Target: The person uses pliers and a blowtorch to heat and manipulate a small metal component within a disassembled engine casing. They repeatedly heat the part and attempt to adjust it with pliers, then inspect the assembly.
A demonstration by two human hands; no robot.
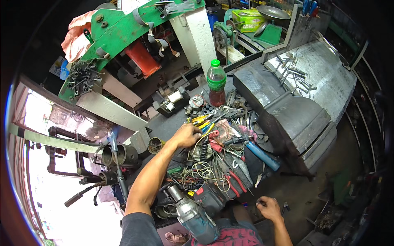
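My left hand [188, 135] reaches into a heap of tools on the bench. Its fingers are curled down against yellow and blue handles [204, 125], and what they grip, if anything, is hidden. My right hand [269, 208] hangs near the bench's front edge, fingers bent together; a small dark thing may be at the fingertips, too small to name. Close to my body rests a teal cordless impact wrench [196, 219] with a dark battery [210, 199]. Red-handled pliers [234, 183] and a tangle of pale cord [201, 172] lie between my hands.
Behind the heap stands a green-capped bottle [216, 84] with dark red liquid. A blue-handled hammer [262, 156] lies by the heavy anvil-like metal block [297, 119]. Loose bolts [293, 74] cover part of a metal plate. At the left are a small can [155, 145] and a green press frame [119, 35].
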